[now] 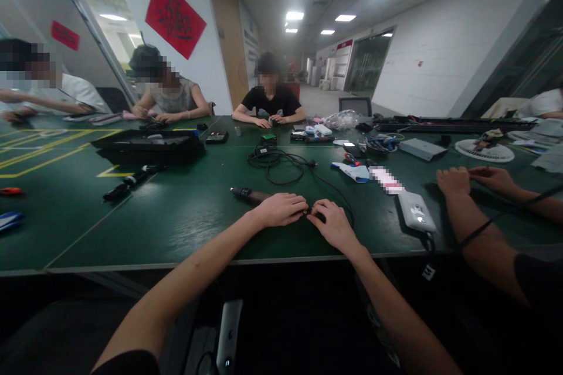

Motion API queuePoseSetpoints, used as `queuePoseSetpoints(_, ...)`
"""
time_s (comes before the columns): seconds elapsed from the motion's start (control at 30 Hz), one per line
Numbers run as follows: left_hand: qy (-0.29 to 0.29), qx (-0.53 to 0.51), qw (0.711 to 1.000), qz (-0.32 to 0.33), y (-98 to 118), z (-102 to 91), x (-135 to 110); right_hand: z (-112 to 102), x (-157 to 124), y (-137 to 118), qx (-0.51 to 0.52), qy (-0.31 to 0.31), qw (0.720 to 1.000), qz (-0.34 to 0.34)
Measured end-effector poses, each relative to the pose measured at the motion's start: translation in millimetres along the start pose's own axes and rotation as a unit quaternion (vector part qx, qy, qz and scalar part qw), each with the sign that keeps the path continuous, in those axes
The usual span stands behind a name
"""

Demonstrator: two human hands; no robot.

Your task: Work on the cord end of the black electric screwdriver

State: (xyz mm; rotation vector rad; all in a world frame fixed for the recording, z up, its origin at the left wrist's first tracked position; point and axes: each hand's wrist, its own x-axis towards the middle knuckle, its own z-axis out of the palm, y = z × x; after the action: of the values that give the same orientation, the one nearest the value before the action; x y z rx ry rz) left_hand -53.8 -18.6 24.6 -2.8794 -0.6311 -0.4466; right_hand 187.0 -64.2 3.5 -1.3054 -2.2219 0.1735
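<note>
Near the front edge of the green table, my left hand (pixel 282 210) and my right hand (pixel 333 224) meet fingertip to fingertip. Both are closed in a pinch around a small dark piece (pixel 307 211) with a brassy glint, too small to name. Behind my left hand lies a dark, pen-shaped tool (pixel 247 193) with a metal tip pointing left; my hand hides its rear end. A black cable (pixel 336 187) curves down behind my right hand, coming from the coil farther back.
A black tray (pixel 149 149) stands at the back left. Right of my hands lie a blue-and-white packet (pixel 352 172) and a white power bank (pixel 416 211). A co-worker's hands (pixel 455 180) rest at the right edge. Three people sit across the table (pixel 145 222).
</note>
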Motion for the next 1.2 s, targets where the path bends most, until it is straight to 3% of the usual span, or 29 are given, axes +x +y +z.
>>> queuePoseSetpoints(0.73,0.005,0.000,1.000,-0.013,-0.6,1.6,-0.8,0.5,-0.9,0.9,-0.001,0.001,1.000,0.000)
queuePoseSetpoints(1.2,0.008,-0.002,1.000,0.014,-1.2,0.9,-1.0,0.0,-0.6,0.2,-0.006,-0.001,1.000,0.002)
